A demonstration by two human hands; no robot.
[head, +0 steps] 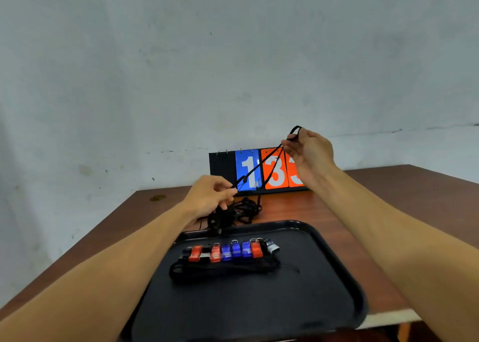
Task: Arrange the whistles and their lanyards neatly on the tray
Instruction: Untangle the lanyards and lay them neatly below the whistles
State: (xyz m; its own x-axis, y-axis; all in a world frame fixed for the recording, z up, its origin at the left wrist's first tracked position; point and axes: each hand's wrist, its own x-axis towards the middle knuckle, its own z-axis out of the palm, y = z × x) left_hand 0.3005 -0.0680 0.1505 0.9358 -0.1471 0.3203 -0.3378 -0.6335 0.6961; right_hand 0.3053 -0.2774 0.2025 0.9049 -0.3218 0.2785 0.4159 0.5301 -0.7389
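- left hand (211, 195) pinches black lanyard (261, 164) low end, fingers curled
- right hand (309, 151) pinches its upper loop, raised over bench (388, 199)
- whistles (233, 251) in row on tray (337, 277)

The brown wooden table (368, 201) stands against a pale wall, with a small yellowish stain (157, 198) near its far left corner. A black tray (259, 308) sits on the near part of it, turned slightly askew, its near right corner reaching the table's pale front edge. Just behind the tray's far rim lies a loose tangle of black lanyards (243, 209); whether it touches the rim cannot be told. Further back, by the wall, a flip scoreboard (221, 168) stands upright on the tabletop, showing a blue 1 and orange 3s.
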